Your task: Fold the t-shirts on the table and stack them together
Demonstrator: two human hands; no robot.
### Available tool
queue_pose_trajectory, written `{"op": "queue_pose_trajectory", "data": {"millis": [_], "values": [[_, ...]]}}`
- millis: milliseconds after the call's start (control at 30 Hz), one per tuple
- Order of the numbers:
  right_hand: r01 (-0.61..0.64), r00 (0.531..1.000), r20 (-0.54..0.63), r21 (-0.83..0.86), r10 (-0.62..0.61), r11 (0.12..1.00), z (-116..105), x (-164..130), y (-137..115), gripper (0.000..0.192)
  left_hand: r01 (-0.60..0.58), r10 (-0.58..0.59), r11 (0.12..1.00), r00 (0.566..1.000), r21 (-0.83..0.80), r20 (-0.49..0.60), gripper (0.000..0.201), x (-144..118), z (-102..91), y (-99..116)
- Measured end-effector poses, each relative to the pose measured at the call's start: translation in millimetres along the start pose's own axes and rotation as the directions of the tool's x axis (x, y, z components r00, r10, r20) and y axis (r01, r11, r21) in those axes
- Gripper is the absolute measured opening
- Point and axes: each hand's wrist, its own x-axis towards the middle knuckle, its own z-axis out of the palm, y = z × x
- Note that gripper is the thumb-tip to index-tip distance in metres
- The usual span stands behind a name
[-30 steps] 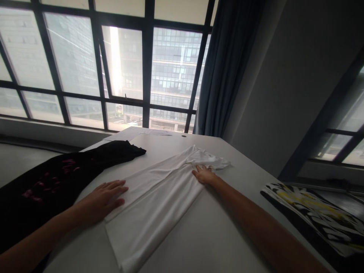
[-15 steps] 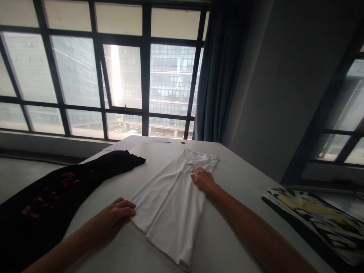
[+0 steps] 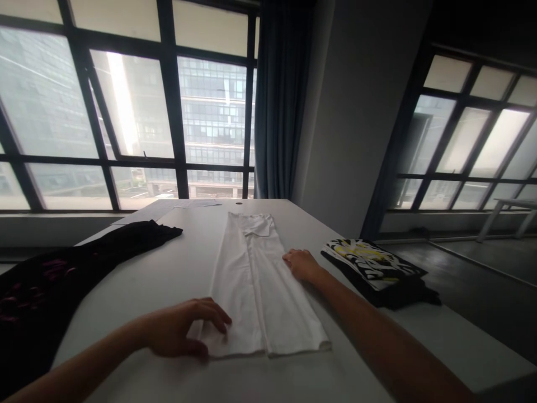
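A white garment [image 3: 268, 291] lies on the table, folded into a long strip with a seam down its middle and a small folded flap near the far end. My left hand [image 3: 191, 327] is at its near left corner, thumb and fingers apart, with the fingertips on the cloth. Along the right edge, farther up, my right hand [image 3: 302, 265] rests with its fingertips at the cloth's side. Those fingers look loosely bent and not gripping.
A black garment with pink print [image 3: 96, 257] lies to the left. Folded clothes with a black, white and yellow pattern [image 3: 373, 260] sit at the right edge of the white table [image 3: 184, 268]. Paper sheets [image 3: 168, 208] lie at the far end, before a blue curtain [image 3: 279, 112].
The view has swung to the right. The white garment now lies straighter, its near edge squared. My left hand has spread its fingers over the corner; my right hand has moved from its top to its right edge.
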Motion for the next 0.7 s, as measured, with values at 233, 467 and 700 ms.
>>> {"op": "queue_pose_trajectory", "data": {"millis": [233, 467, 700], "values": [[0.126, 0.975, 0.139, 0.296, -0.173, 0.947, -3, -24, 32, 0.076, 0.177, -0.106, 0.949, 0.959, 0.261, -0.264, 0.036, 16, -3.3, -58], [0.225, 0.911, 0.196, 0.502, -0.363, 0.835, -19, -34, 21, 0.065, 0.127, -0.039, 0.945, 0.958, 0.300, -0.284, 0.029, 16, 0.6, -58], [0.319, 0.860, 0.060, 0.713, -0.507, 0.625, -26, -38, 6, 0.023, 0.139, -0.065, 0.951, 0.963, 0.275, -0.263, 0.029, 0, -8.7, -48]]}}
